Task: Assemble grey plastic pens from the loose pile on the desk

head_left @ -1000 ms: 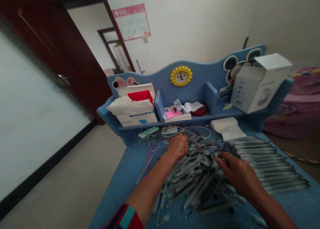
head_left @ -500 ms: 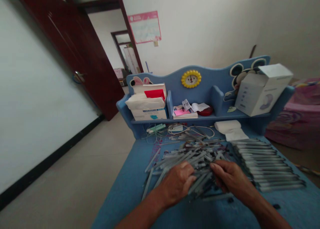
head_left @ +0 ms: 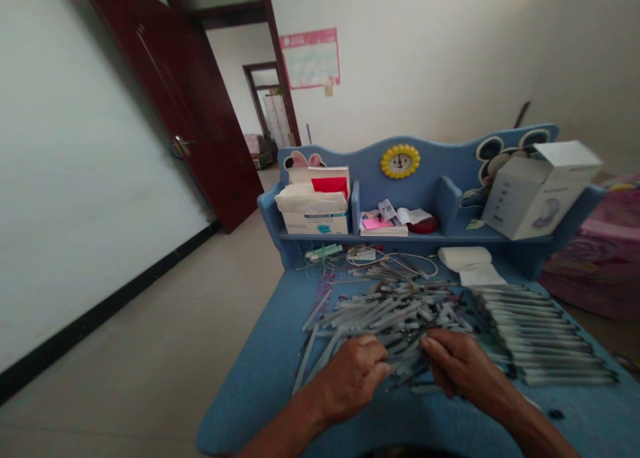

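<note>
My left hand (head_left: 357, 371) is closed, fingers curled and thumb pressed in, low over the near side of a loose pile of pens (head_left: 380, 311). Just right of it, my right hand (head_left: 457, 361) is closed in a pinch, thumb against the forefinger. Whatever sits in either hand is too small and blurred to make out. The pile's pens are slim, whitish, translucent barrels, some with dark parts, lying at all angles. To the right of my right hand, a neat row of pens (head_left: 550, 338) with dark ends lies side by side.
Everything lies on a blue desk (head_left: 245, 378). Behind the pile are a white cable (head_left: 400, 255) and a paper roll (head_left: 465, 258). A shelf (head_left: 445, 205) at the back carries a tissue-filled box (head_left: 313, 221) and a white carton (head_left: 530, 191). A small black piece (head_left: 556, 414) lies front right.
The view has swung left, so the desk and shelf appear further right. Both hands remain closed over the pile, with a slightly wider gap between pile and my right hand's fingertips.
</note>
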The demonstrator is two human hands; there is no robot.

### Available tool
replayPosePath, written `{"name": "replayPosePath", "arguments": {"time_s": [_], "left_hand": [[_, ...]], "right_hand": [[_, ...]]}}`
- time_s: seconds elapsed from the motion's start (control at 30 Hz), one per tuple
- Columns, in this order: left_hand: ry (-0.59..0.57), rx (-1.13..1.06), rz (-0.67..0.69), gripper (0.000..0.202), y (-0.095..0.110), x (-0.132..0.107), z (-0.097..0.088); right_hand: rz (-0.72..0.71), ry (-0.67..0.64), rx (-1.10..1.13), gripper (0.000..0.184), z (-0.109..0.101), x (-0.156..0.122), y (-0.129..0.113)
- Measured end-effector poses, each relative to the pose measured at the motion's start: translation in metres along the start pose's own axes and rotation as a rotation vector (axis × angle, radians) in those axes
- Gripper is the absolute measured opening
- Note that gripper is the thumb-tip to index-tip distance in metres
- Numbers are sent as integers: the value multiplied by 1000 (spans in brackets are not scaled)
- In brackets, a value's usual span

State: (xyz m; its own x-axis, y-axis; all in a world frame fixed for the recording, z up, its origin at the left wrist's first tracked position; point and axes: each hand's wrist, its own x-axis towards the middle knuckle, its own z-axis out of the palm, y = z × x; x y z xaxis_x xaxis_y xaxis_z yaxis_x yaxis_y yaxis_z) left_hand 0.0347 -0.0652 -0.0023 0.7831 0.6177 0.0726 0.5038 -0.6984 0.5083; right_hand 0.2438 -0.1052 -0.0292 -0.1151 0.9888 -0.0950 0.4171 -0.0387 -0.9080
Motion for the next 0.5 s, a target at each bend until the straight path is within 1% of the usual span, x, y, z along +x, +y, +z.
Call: {"name": "replayPosePath", "arguments": {"time_s": [0.13, 0.2, 0.3, 0.37, 0.5], "left_hand": [[-3, 3, -5, 19, 1, -3, 0], [2, 2, -22, 19, 1, -4, 0], [13, -12, -38, 19, 1, -4, 0], [8, -18, -31, 19, 1, -3, 0], [-7, -8, -24, 19, 1, -3, 1]], "right_hand": [[-43, -78, 167, 30, 1, -3, -2], [-33, -94, 204, 31, 2, -2, -1], [23, -66, 102, 41, 4, 0, 1], [32, -51, 67, 45, 4, 0, 2], [1, -95, 232, 33, 4, -2, 2]]}}
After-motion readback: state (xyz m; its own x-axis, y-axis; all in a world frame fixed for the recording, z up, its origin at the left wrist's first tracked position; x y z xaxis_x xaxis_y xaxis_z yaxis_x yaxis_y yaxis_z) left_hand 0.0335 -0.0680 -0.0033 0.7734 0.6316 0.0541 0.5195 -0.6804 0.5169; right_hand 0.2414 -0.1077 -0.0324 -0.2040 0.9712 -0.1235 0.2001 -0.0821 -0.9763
